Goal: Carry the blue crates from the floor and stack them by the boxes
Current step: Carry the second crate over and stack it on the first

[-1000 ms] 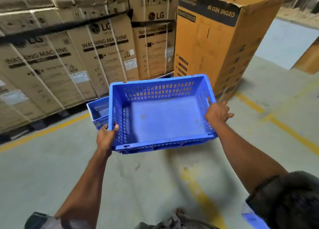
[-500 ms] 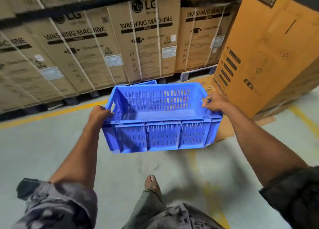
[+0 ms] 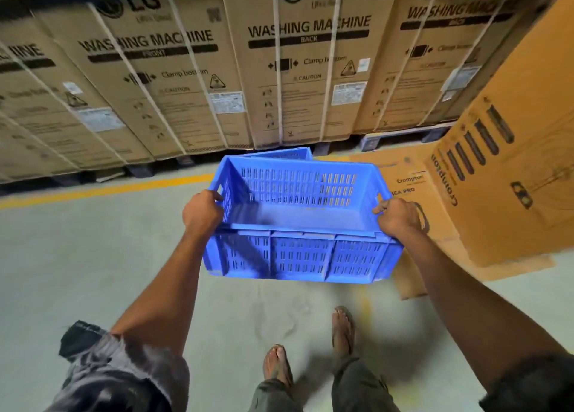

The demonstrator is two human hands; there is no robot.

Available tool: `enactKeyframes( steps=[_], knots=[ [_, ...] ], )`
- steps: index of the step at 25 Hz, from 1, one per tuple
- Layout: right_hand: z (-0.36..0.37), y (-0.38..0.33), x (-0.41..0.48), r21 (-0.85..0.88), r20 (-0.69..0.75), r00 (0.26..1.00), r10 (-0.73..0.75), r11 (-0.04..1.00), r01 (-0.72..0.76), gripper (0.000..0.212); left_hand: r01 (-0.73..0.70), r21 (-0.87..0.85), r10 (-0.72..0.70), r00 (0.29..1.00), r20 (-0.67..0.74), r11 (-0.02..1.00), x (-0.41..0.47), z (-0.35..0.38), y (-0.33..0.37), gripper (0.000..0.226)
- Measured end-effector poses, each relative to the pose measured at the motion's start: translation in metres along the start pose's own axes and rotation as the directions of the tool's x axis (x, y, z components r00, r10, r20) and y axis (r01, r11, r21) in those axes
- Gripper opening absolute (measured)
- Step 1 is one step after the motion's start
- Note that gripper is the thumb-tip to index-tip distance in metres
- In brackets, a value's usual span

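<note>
I hold an empty blue slotted crate point(image 3: 299, 256) level above the floor, in front of me. My left hand point(image 3: 201, 212) grips its left rim and my right hand point(image 3: 397, 217) grips its right rim. Behind the held crate, the rim of another blue crate point(image 3: 284, 153) shows on the floor, at the foot of the washing machine boxes point(image 3: 307, 70). Most of that second crate is hidden by the one I carry.
A wall of strapped washing machine boxes on pallets fills the back. A tall orange carton point(image 3: 509, 169) stands at the right, with flattened cardboard point(image 3: 403, 175) on the floor beside it. A yellow floor line point(image 3: 102, 191) runs along the pallets. My sandalled feet point(image 3: 310, 349) are on grey concrete.
I have walked closer to the washing machine boxes with the crate in both hands. The boxes and the orange carton now loom larger; the crate on the floor is almost hidden.
</note>
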State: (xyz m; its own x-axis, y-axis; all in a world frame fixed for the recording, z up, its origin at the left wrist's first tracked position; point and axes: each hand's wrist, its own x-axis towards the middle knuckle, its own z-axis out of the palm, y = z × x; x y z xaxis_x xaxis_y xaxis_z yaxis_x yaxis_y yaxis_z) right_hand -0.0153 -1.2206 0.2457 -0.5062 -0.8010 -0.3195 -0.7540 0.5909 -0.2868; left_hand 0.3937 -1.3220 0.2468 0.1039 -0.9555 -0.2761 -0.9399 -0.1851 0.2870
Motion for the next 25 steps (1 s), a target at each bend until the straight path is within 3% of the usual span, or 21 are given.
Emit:
enactKeyframes(
  steps=[6,9,14,18,25],
  knots=[
    [0.058,-0.007,0.135,0.064,0.066,0.986,-0.151,0.987,0.147,0.043,0.161,-0.111,-0.154,0.986,0.064,0.981,0.072,0.102,-0.002,0.043],
    [0.098,-0.021,0.205,0.080,0.031,0.979,-0.200,0.977,0.197,0.043,0.225,-0.188,-0.229,0.973,0.002,0.956,0.121,0.154,-0.013,0.045],
    [0.159,-0.061,0.277,0.022,0.002,0.959,-0.283,0.959,0.283,0.048,0.209,-0.235,-0.238,0.966,-0.104,0.949,0.194,0.195,-0.033,0.034],
    [0.194,-0.104,0.324,-0.007,-0.168,0.929,-0.330,0.943,0.334,0.040,0.269,-0.295,-0.341,0.912,-0.228,0.917,0.260,0.208,-0.040,0.038],
    [0.305,-0.132,0.438,0.056,-0.406,0.850,-0.336,0.919,0.390,0.043,0.138,-0.381,-0.333,0.790,-0.515,0.914,0.396,0.288,-0.063,0.047]
  ],
)
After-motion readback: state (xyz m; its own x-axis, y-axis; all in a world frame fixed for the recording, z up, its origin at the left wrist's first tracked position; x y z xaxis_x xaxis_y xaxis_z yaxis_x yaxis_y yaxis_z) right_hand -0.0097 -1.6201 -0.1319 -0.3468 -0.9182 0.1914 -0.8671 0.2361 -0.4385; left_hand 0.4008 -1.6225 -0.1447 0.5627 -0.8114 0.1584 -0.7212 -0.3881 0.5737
